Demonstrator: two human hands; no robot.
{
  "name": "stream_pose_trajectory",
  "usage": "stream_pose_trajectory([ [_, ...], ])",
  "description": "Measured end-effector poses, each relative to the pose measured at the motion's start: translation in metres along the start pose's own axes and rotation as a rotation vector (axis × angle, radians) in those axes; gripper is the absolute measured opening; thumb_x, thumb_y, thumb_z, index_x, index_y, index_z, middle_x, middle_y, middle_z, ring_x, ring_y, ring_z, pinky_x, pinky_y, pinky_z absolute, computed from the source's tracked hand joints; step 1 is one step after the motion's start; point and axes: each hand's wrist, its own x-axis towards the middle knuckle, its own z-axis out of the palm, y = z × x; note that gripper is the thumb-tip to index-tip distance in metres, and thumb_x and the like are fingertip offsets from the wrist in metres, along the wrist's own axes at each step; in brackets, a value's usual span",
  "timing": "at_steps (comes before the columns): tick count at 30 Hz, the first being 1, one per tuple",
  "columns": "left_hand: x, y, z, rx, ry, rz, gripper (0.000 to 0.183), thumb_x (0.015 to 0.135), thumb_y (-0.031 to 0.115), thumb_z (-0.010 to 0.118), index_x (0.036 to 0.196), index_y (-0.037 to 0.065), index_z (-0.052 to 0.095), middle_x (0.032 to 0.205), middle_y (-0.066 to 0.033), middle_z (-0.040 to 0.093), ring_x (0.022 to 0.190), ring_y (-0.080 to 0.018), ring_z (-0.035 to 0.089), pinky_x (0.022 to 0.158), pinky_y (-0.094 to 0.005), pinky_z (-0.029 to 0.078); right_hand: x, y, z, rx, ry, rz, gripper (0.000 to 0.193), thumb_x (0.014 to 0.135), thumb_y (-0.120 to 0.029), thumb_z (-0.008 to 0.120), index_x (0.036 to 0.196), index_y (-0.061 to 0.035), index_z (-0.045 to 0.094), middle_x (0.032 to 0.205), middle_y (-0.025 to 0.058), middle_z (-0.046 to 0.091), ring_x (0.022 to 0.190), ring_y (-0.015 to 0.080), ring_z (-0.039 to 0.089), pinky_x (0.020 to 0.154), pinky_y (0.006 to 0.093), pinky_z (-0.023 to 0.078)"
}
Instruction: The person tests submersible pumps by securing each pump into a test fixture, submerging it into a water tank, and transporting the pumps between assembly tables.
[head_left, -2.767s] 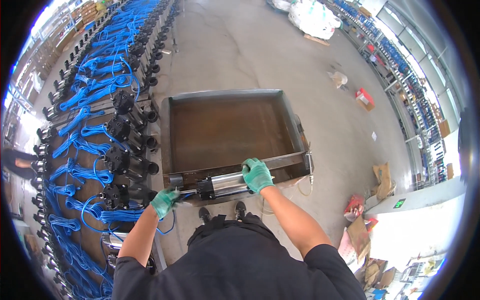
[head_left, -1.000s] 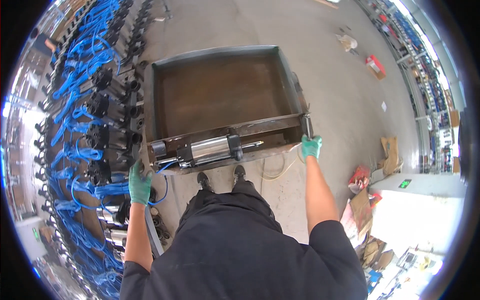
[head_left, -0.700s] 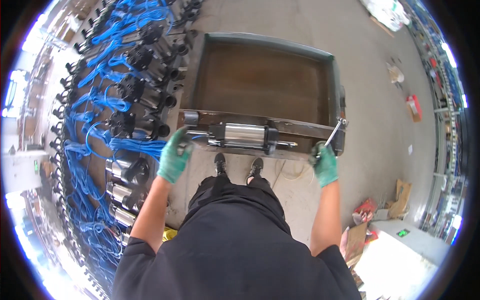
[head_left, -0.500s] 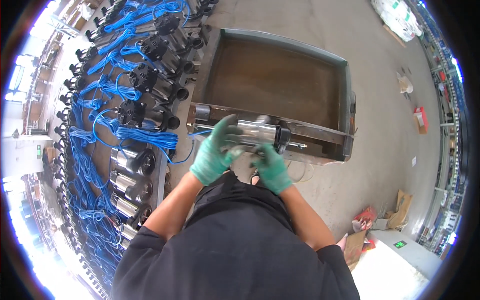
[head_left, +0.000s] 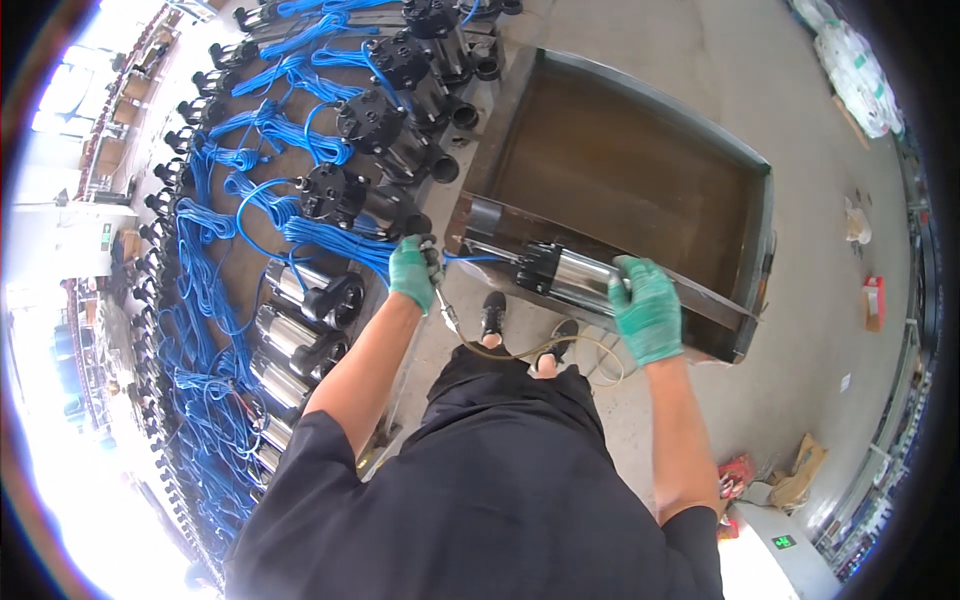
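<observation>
A steel pump (head_left: 585, 277) with a black ribbed head lies on its side along the near edge of a metal tank (head_left: 487, 175). My right hand (head_left: 648, 312), in a green glove, is closed over the pump's right end, thumb on the near side. That end is mostly hidden. Off to the left, my gloved left hand (head_left: 411, 272) closes round a metal hose fitting (head_left: 449, 316). From it a thin yellowish hose (head_left: 545, 352) loops down toward my feet. A blue cable (head_left: 470, 259) runs from near that hand to the pump's head.
Rows of similar pumps (head_left: 385, 125) with coiled blue cables (head_left: 335, 237) fill the left side. Shallow brown liquid or a brown bottom (head_left: 630, 165) shows inside the tank. A red box (head_left: 874, 303) and cardboard (head_left: 799, 470) lie on the floor at right.
My hands have moved apart: the left went left from the pump and now grips the hose fitting, the right went up onto the pump's end. The whole view has shifted and tilted.
</observation>
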Motion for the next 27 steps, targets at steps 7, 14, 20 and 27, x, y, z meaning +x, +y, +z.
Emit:
stream_pose_trajectory([
  [7,0.031,0.005,0.015,0.323,-0.119,-0.088,0.034,0.102,0.043,0.057,0.086,0.013,0.058,0.062,0.0009,0.052,0.044,-0.0107,0.038,0.041,-0.0283,0.03,0.01,0.02,0.01,-0.114,-0.2,0.219,0.019,0.086,-0.021,0.067,0.098,-0.0074,0.072,0.092,0.0138,0.071,0.084,0.0338,0.068,0.079,0.0445,0.054],
  [14,0.039,0.018,0.015,0.47,-0.291,-0.16,0.031,0.104,0.041,0.055,0.093,0.013,0.059,0.071,-0.002,0.061,0.046,-0.009,0.041,0.042,-0.0256,0.028,0.012,0.02,0.012,-0.119,-0.116,0.196,0.015,0.084,-0.017,0.068,0.094,-0.0065,0.072,0.093,0.0146,0.071,0.085,0.0347,0.068,0.077,0.0429,0.055],
  [20,0.038,0.023,0.014,0.507,-0.315,-0.165,0.031,0.105,0.04,0.053,0.099,0.011,0.061,0.074,-0.0023,0.061,0.047,-0.0082,0.04,0.043,-0.0246,0.028,0.014,0.02,0.012,-0.128,-0.118,0.189,0.013,0.084,-0.016,0.067,0.093,-0.0072,0.072,0.093,0.0145,0.071,0.084,0.0348,0.068,0.076,0.0432,0.055],
  [27,0.033,0.023,0.022,0.605,-0.352,-0.135,0.031,0.105,0.038,0.052,0.095,0.01,0.058,0.07,-0.0005,0.058,0.046,-0.008,0.039,0.042,-0.0251,0.028,0.013,0.022,0.014,-0.153,-0.105,0.176,0.012,0.082,-0.016,0.068,0.091,-0.0082,0.072,0.089,0.0133,0.07,0.08,0.0339,0.067,0.074,0.043,0.055],
])
